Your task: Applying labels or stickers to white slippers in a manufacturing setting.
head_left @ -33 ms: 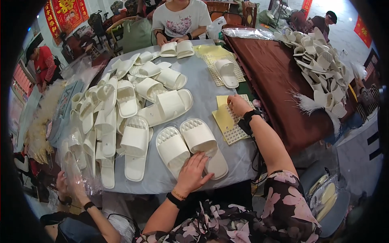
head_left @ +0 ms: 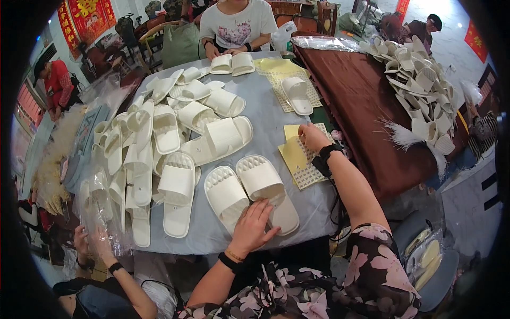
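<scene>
No chg I can make out vs. prev frame: L hand (head_left: pixel 252 227) & R hand (head_left: pixel 314 139) same spots, so contacts as they were, nothing newly picked up or set down that I can see.

L hand: palm down, fingers loosely spread, fingertips abt mid-length on right-side slipper (head_left: pixel 265 186), thumb nr its heel end, rest covering heel end of left-side slipper (head_left: pixel 226 192). Pair's soles-down, toes away, on near part of grey-covered table (head_left: pixel 264 123).

R hand: on yellow sheet (head_left: pixel 289 158), fingers curled, thumb side down; can't tell from here if anything's pinched. Sheet lies R of pair, near, not touching.

Slipper pile (head_left: pixel 172 130) just L of pair, jumbled. Lone slipper (head_left: pixel 296 95) up top, on upper sheet (head_left: pixel 276 67).

Co-worker in white tee (head_left: pixel 237 26) opp., hands nr another pair (head_left: pixel 243 64). Lower L, co-worker's hand (head_left: pixel 81 240) by clear plastic bag (head_left: pixel 103 204).
</scene>
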Demonstrator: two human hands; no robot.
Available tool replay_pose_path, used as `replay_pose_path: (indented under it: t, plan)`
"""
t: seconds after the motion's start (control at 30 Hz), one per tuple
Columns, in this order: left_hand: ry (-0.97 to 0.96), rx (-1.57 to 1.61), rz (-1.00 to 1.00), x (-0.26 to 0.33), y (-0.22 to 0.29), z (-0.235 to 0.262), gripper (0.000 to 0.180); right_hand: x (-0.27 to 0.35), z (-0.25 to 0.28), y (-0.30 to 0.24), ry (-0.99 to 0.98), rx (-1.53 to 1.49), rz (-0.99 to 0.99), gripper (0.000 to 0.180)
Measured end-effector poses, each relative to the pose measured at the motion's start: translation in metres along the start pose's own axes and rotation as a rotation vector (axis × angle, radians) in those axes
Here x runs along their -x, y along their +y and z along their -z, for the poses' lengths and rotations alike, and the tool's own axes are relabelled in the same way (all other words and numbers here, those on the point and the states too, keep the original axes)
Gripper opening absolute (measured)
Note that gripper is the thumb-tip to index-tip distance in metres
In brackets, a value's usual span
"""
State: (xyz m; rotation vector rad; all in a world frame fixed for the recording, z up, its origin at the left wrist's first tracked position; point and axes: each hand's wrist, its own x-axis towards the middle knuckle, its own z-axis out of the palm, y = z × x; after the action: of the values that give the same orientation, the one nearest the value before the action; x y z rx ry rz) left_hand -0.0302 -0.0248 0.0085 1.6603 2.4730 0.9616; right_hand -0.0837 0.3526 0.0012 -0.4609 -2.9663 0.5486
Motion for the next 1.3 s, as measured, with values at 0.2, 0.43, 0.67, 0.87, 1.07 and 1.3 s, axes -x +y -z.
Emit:
replay_pose_path:
  t: [0.2, 0.43, 0.67, 0.87, 1.07, 1.3]
  plan:
    - [0.015, 0.019, -0.012, 0.0, -0.001, -0.001, 0.06, 0.001, -0.006, 0.008, 0.062, -0.035, -0.018, 0.019]
    - [0.023, 0.009, 0.003, 0.0, -0.003, -0.004, 0.06, 0.014, 0.009, 0.004, 0.325, -0.246, 0.005, 0.026]
    - [0.026, 0.053, 0.028, 0.001, -0.003, -0.004, 0.058, 0.114, 0.03, -0.079, -0.524, -1.185, -0.384, 0.02]
    - [0.034, 0.038, 0.008, 0.0, -0.003, -0.002, 0.059, 0.161, 0.007, -0.12, -0.887, -1.462, -0.579, 0.021]
    - [0.029, 0.046, 0.022, 0.0, -0.002, -0.002, 0.058, 0.165, 0.0, -0.123, -0.814, -1.507, -0.598, 0.02]
    - [0.034, 0.043, 0.018, -0.001, -0.002, -0.002, 0.054, 0.168, -0.003, -0.125, -0.766, -1.491, -0.601, 0.026]
